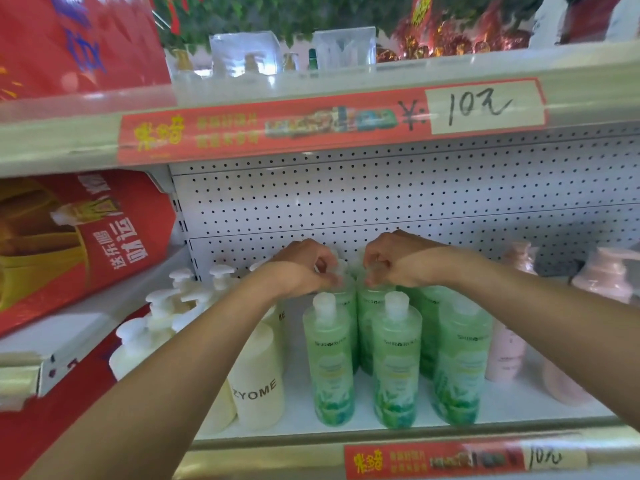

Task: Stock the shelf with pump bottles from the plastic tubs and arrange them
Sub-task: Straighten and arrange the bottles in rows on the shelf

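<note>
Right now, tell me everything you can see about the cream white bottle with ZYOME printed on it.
The cream white ZYOME bottle is an opaque, matte, plastic-looking cylinder with rounded shoulders and dark block lettering. It stands at the front of the white shelf, looking slightly tilted, left of the translucent green bottles. The person's left forearm crosses in front and hides its top. Another cream bottle sits close on its left.
</note>
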A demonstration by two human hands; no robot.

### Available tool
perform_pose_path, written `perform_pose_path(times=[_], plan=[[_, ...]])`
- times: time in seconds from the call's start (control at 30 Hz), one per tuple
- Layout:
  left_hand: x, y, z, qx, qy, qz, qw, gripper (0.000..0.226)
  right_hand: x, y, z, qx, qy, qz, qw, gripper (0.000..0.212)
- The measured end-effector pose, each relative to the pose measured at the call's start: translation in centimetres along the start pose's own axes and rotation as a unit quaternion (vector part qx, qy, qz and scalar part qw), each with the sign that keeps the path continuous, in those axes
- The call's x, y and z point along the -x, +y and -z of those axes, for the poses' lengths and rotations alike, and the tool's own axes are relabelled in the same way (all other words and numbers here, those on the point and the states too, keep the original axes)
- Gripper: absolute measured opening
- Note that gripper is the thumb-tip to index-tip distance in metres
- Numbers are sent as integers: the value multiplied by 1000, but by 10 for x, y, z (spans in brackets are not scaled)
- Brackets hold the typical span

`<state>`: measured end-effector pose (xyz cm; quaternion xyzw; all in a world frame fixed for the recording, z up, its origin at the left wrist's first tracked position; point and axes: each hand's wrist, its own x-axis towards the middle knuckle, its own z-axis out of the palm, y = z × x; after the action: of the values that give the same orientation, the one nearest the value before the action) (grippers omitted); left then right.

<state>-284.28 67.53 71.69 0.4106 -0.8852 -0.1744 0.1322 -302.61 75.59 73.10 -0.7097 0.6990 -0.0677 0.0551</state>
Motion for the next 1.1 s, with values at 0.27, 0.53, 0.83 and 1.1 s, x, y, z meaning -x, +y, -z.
perform_pose_path(times=[0.27,0.53,0.83,1.1], plan=[[-30,-7,11,39,22,3,999,41,-31,21,12,-53,57,5,997,34],[-53,-18,-2,1,34,-22,999,38,-51,23,6,-80,33,-12,996,36],[-56,-22,-3,38,6,-12,999,38,-52,29,8,-84,33,-11,996,26],[-10,-6,1,67,74,-38,994,39,3,43,40,-98,57,-29,993,35]])
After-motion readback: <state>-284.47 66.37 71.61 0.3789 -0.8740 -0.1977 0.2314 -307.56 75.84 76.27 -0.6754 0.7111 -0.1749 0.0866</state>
